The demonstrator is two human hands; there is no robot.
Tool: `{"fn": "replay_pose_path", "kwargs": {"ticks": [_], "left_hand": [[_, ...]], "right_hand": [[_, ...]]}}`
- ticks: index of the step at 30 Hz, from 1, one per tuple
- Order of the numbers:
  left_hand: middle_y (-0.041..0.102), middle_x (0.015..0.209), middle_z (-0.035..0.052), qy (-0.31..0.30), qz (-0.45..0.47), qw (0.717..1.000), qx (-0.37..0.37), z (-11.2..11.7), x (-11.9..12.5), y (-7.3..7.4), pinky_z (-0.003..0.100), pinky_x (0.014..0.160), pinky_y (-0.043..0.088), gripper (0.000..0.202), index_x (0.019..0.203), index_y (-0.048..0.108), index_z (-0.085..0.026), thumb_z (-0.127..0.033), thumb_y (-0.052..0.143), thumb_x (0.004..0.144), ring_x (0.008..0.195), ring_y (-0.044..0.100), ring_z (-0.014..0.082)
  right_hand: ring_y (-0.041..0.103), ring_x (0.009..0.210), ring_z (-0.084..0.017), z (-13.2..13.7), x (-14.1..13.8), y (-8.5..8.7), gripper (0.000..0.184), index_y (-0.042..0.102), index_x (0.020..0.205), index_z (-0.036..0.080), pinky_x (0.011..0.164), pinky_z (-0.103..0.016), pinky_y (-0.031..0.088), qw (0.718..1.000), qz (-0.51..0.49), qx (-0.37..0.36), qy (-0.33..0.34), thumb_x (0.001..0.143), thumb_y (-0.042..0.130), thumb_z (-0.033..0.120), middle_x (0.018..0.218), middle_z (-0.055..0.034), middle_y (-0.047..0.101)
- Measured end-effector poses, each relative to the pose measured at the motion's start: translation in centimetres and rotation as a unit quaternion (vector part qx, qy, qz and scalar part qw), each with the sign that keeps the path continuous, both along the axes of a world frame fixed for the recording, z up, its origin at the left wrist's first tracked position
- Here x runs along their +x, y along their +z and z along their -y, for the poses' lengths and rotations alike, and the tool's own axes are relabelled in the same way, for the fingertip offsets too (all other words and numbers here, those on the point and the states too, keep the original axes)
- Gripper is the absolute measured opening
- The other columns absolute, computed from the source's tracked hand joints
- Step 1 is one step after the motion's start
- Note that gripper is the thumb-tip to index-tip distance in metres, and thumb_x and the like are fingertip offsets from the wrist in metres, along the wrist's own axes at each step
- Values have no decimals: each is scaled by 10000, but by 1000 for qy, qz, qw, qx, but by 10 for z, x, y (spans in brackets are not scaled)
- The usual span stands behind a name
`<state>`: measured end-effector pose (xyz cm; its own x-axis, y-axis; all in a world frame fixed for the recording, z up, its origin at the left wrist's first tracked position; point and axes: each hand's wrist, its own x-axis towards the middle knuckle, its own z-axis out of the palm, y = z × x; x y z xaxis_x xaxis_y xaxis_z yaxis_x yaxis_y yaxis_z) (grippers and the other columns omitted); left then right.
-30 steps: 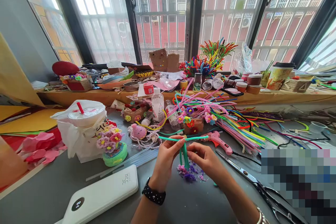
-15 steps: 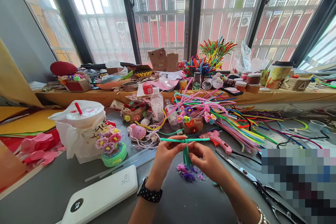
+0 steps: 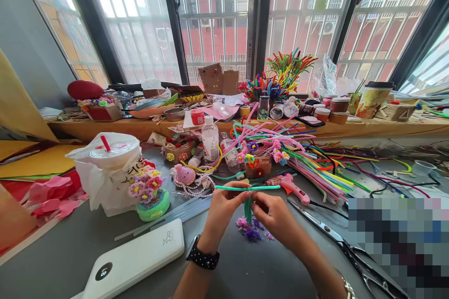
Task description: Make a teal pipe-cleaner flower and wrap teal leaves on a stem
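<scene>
So here's where it's at: there's a short bundle of green stems [image 3: 248, 209] standing upright between both hands, just above the grey table [image 3: 70, 252] and right over a little heap of purple fuzzy bits [image 3: 251, 233]. One teal pipe cleaner [image 3: 267, 187] lies across the top of the bundle like a crossbar, both ends poking straight out left and right. I'd say the cross is set but hardly any wrapping is done, since those long ends have no turns in them as far as I can see. The left hand [image 3: 224, 208], the one with the black watch [image 3: 202, 257], is pinched shut on the crossing point, thumb on top, wrist bent up off the table. The right hand [image 3: 275, 212] comes in from the other side, fingers curled and closed on the same joint, knuckles nearly touching the left. A pink glue gun [image 3: 291, 184] and scissors [image 3: 333, 236] lie near the right hand, untouched, and a white power bank [image 3: 135, 259] sits off to the left.
</scene>
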<state>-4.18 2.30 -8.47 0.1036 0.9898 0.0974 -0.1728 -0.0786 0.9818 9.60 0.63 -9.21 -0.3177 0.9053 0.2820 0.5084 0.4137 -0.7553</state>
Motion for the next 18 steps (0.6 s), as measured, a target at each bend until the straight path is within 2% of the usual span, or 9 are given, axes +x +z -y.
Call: {"fn": "replay_pose_path", "kwargs": {"ticks": [5, 10, 14, 18], "left_hand": [[682, 755, 40, 35, -23, 999, 21, 0, 2, -1, 240, 661, 478, 153, 715, 661, -146, -208, 680, 577, 705, 618, 168], [677, 732, 36, 64, -48, 996, 32, -2, 2, -4, 233, 618, 473, 153, 731, 651, -146, -219, 656, 596, 660, 610, 157], [662, 758, 45, 63, -53, 996, 34, -3, 3, -7, 226, 594, 463, 179, 773, 630, -135, -247, 631, 633, 655, 600, 150], [651, 746, 39, 41, -64, 996, 36, -3, 3, -8, 225, 602, 459, 188, 791, 626, -134, -232, 635, 630, 652, 594, 144]], "right_hand": [[418, 516, -111, -1, 1, 2, 172, 542, 684, 149, 495, -219, 301, 999, 41, 21, -12, 786, 413, 198, 560, 18, 490], [506, 590, -150, 0, 5, 6, 163, 601, 857, 138, 567, -251, 376, 994, 85, 52, -49, 746, 495, 191, 651, -20, 589], [547, 675, -174, 3, 6, 4, 155, 601, 865, 145, 634, -278, 405, 987, 98, 105, -68, 751, 496, 165, 745, -43, 627], [557, 679, -177, 4, 5, 3, 109, 596, 800, 156, 629, -280, 411, 982, 103, 136, -83, 766, 492, 162, 740, -38, 632]]}}
